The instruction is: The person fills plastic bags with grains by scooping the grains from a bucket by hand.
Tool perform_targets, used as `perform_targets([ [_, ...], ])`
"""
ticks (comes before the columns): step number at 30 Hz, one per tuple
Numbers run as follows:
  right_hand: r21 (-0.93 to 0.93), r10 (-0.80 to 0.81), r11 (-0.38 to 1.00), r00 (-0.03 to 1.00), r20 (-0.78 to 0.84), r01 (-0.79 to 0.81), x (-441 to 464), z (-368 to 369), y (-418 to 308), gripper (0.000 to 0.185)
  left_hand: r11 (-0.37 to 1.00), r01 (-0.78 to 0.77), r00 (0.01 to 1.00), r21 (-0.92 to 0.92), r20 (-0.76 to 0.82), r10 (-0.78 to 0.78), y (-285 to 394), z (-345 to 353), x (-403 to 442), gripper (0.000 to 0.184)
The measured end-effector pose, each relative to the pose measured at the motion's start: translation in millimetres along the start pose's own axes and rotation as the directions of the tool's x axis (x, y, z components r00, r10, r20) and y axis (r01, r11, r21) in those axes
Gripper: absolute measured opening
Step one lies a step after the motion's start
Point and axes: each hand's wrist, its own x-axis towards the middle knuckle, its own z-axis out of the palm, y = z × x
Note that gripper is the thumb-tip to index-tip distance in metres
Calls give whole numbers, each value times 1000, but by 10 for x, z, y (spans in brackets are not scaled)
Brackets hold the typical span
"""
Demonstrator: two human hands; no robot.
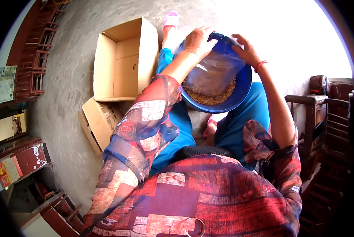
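Between my knees stands a blue basin (pixel 246 85) with small tan pieces (pixel 210 98), like nuts or grains, in its bottom. A clear plastic bag (pixel 212 73) lies over them, its upper part raised toward the basin's far rim. My left hand (pixel 200 41) is at the bag's upper left, back of the hand up, fingers bent over the far rim. At the upper right, my right hand (pixel 246 49) pinches the bag's edge between thumb and fingers, a red bracelet on its wrist. Whatever the left fingertips hold is hard to make out.
An open, upright cardboard box (pixel 123 59) stands left of the basin, with another cardboard box (pixel 102 122) below it. Dark wooden chairs (pixel 317 114) are at the right. More wooden furniture (pixel 34 75) lines the left side. The floor (pixel 72 51) is grey concrete.
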Motion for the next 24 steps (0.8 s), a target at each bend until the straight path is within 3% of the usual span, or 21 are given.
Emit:
perform_targets([
  [2,330,201,925,979,-11,-187,-4,-5,44,32,999,9,999,48,42,-11,-63,57,-7,40],
  [3,430,226,885,972,-65,-177,30,48,168,26,999,11,999,49,46,-13,-74,102,-29,40],
  [5,417,208,892,977,-43,-172,47,31,326,22,973,-10,1000,230,-14,13,-31,156,-68,50],
  [8,376,184,912,983,-21,-163,31,4,350,16,942,8,998,336,49,-26,19,172,-56,57],
  [10,493,214,858,972,-94,-141,62,17,366,14,935,-1,998,355,60,-21,20,169,-51,57],
  [12,468,248,864,966,-72,-186,123,11,444,13,888,-63,998,455,15,63,52,139,-55,51],
  [16,445,251,876,963,-95,-185,127,77,636,14,888,-46,994,458,109,-5,-68,129,-35,56],
  [18,197,330,903,909,253,-382,71,158,799,14,916,-43,999,400,46,27,-169,165,-110,62],
  [19,221,461,815,831,312,-536,23,157,759,17,906,-57,996,419,90,21,-146,137,-124,69],
  [24,219,335,877,871,359,-428,12,103,813,21,875,56,982,481,134,-137,26,108,-29,76],
])
